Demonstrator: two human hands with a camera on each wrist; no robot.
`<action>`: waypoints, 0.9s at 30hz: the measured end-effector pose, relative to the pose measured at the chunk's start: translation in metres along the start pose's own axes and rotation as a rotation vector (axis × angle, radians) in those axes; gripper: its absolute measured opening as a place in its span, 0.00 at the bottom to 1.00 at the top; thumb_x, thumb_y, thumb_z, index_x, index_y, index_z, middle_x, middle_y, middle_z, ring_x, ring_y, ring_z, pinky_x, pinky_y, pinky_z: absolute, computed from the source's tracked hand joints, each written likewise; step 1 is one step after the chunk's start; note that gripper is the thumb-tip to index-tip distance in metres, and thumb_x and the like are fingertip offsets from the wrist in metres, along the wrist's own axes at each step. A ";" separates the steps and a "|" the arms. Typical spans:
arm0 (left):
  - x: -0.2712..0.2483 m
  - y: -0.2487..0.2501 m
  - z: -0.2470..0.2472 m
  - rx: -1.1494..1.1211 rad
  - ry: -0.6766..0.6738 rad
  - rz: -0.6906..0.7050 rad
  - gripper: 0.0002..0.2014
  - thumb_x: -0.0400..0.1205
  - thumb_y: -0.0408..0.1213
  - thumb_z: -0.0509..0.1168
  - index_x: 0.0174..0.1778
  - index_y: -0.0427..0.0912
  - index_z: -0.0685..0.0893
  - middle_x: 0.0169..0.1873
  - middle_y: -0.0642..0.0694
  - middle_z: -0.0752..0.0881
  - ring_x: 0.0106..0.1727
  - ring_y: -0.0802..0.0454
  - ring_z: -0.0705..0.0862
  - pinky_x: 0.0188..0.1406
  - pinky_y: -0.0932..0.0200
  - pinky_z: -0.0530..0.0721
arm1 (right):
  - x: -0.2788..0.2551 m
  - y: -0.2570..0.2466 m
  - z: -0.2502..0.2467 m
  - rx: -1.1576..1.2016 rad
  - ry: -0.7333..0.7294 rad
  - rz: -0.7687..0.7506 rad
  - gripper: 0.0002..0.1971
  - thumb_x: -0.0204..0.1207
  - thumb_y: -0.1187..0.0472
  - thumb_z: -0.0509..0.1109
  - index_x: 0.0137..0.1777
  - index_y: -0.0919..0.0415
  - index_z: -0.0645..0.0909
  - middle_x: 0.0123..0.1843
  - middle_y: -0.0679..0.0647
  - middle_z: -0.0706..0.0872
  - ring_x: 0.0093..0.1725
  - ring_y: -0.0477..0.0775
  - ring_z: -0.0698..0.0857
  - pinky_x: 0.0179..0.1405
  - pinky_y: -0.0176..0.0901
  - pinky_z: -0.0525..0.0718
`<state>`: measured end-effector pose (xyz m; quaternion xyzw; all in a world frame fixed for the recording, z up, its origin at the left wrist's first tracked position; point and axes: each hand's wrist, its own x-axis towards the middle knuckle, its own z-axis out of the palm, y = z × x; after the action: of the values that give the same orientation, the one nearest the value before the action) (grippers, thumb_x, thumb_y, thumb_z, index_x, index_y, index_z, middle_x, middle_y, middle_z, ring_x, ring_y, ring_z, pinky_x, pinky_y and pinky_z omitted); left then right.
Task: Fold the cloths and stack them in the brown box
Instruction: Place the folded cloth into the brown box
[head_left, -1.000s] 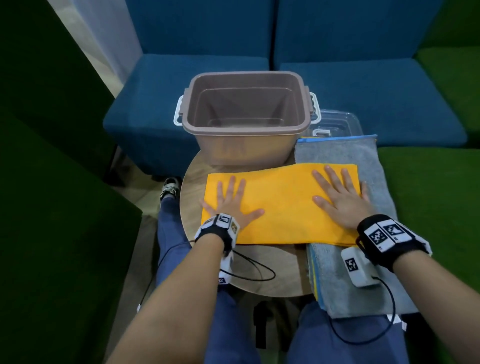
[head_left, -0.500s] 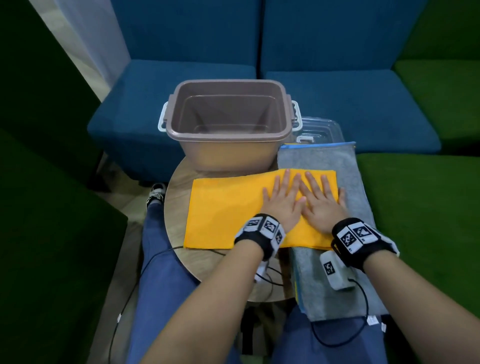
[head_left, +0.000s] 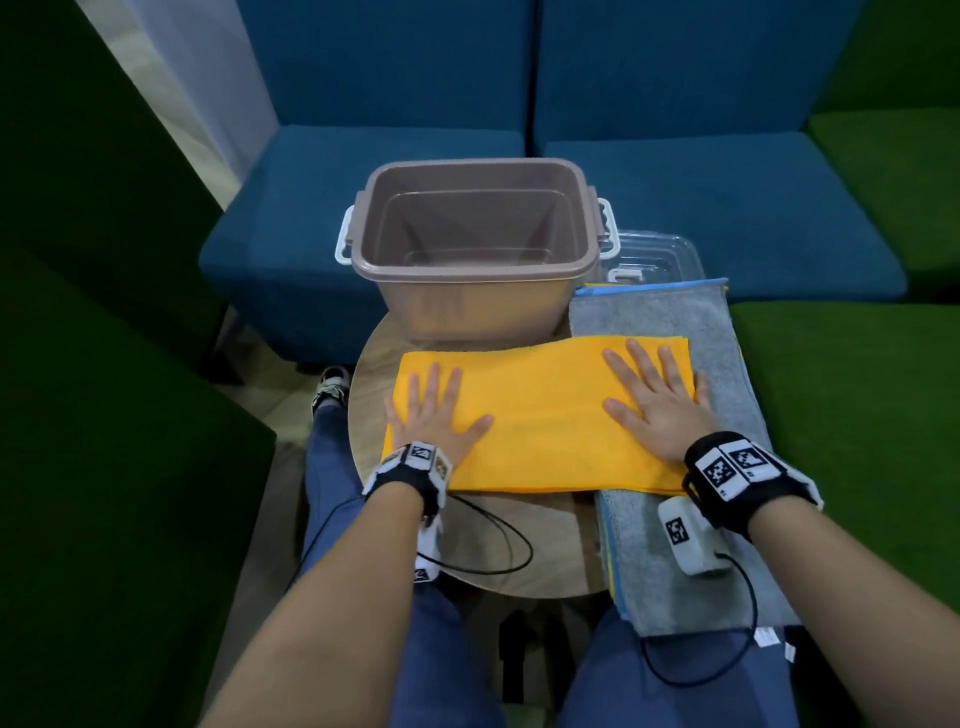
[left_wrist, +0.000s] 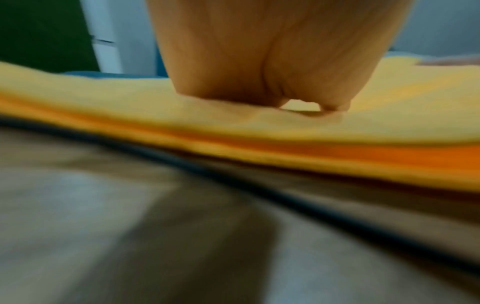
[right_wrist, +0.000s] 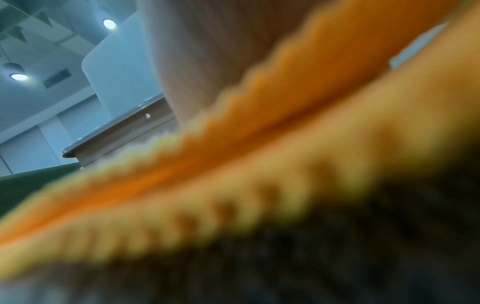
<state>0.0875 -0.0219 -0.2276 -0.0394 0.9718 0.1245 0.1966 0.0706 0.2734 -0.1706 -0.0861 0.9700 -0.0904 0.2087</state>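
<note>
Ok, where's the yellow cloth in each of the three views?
Head: yellow cloth lies centre frame, in front of the brown box.
Left wrist: a yellow band across the middle, under the left hand.
Right wrist: a blurred diagonal band.
Shared landmark: its layered near edge.

Left wrist cam is pretty blurry, but here's what shows: the heel of the left hand (left_wrist: 272, 61) sits right on the yellow cloth (left_wrist: 182, 123), pressing it flat. The cloth's layered edge, orange in the fold, runs just below the hand. Below the cloth is a blurry grey-brown surface (left_wrist: 130, 236).
</note>
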 end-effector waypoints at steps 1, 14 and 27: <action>-0.003 -0.012 -0.002 -0.009 0.014 -0.030 0.43 0.77 0.75 0.42 0.83 0.60 0.33 0.81 0.55 0.28 0.83 0.46 0.29 0.77 0.35 0.30 | -0.001 0.000 -0.001 0.005 0.008 -0.002 0.31 0.84 0.35 0.45 0.82 0.31 0.34 0.85 0.38 0.31 0.85 0.54 0.33 0.80 0.72 0.35; -0.005 -0.038 -0.002 -0.071 0.040 -0.074 0.50 0.75 0.76 0.50 0.83 0.55 0.32 0.82 0.48 0.29 0.83 0.43 0.30 0.80 0.39 0.33 | -0.029 -0.020 -0.010 0.652 0.439 0.394 0.21 0.78 0.59 0.73 0.67 0.69 0.76 0.60 0.68 0.84 0.60 0.69 0.82 0.55 0.59 0.79; 0.000 -0.086 -0.017 -0.739 -0.001 -0.021 0.41 0.85 0.26 0.55 0.83 0.62 0.39 0.83 0.55 0.51 0.85 0.49 0.48 0.84 0.48 0.49 | 0.006 -0.166 0.005 0.642 0.243 -0.032 0.11 0.82 0.59 0.67 0.41 0.64 0.75 0.34 0.56 0.79 0.34 0.54 0.78 0.32 0.47 0.71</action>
<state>0.0922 -0.1090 -0.2315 -0.1173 0.8607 0.4650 0.1710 0.0882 0.1107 -0.1421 -0.0197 0.9083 -0.4039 0.1066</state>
